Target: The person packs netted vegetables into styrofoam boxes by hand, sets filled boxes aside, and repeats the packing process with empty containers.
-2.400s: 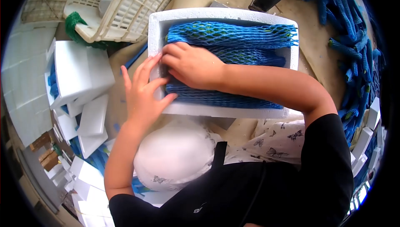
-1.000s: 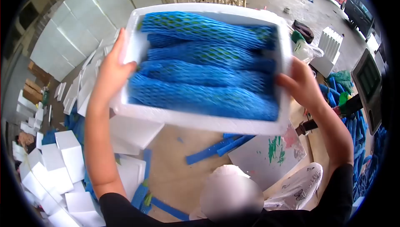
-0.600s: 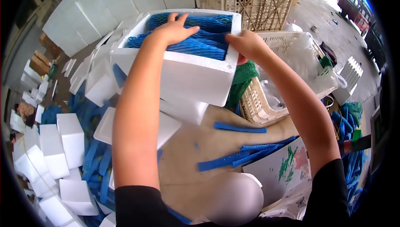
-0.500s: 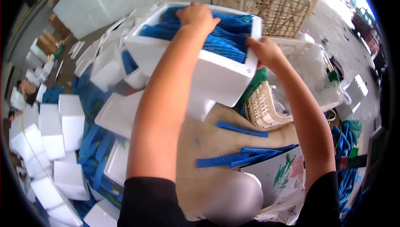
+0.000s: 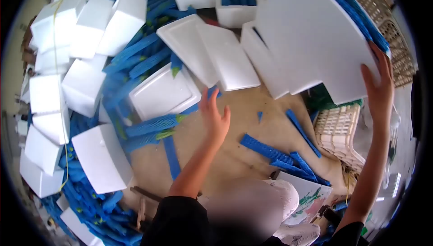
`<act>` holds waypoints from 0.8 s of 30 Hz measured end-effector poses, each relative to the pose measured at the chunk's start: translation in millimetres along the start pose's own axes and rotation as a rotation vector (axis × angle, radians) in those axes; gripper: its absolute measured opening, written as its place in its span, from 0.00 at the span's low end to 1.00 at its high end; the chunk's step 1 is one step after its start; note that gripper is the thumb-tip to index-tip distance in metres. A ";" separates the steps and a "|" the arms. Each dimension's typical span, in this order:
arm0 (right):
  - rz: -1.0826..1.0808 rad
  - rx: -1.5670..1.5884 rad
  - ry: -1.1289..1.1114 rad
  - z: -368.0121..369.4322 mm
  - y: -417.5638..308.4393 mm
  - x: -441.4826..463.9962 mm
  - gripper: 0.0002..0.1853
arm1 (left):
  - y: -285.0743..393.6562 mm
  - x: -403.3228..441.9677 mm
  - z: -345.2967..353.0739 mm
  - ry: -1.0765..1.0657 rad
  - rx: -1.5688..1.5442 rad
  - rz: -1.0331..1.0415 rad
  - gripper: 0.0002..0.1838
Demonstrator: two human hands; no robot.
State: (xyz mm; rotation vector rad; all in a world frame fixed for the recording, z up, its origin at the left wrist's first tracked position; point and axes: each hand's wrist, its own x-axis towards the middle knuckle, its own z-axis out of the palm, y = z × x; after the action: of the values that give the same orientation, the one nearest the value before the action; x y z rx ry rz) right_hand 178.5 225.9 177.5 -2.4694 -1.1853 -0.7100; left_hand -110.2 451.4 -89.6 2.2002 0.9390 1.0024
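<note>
Foam box [image 5: 329,43] is gripped along its edge by right fingers [image 5: 382,61], apart from spread left fingers [image 5: 213,105].

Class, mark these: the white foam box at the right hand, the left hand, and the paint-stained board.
White foam box [image 5: 327,43], head view: its broad outer side.
Left hand [image 5: 215,123], head view: middle of the hand.
Paint-stained board [image 5: 312,198], head view: its painted face.

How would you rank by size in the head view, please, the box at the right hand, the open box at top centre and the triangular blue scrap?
Largest: box at the right hand
Next: open box at top centre
Smallest: triangular blue scrap
</note>
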 end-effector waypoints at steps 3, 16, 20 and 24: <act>-0.132 -0.031 -0.001 18.9 51.4 -11.0 0.27 | -77.5 -76.7 -124.9 -0.019 0.579 -0.263 0.43; -0.237 0.057 0.131 4.4 15.7 9.5 0.25 | -119.6 -231.9 -292.9 -0.274 0.944 -0.603 0.31; -0.173 0.008 0.132 3.1 13.2 10.5 0.26 | -20.7 -145.2 -335.0 0.255 1.183 -0.136 0.37; -0.178 0.115 0.128 5.5 10.9 6.1 0.28 | -124.8 -148.3 -384.2 0.139 0.257 -0.807 0.48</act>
State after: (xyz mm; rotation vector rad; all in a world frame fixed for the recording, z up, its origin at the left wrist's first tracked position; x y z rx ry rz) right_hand 192.0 225.8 175.6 -2.2100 -1.3682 -0.8108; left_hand -533.3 483.5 -17.7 1.6597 1.8926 0.6593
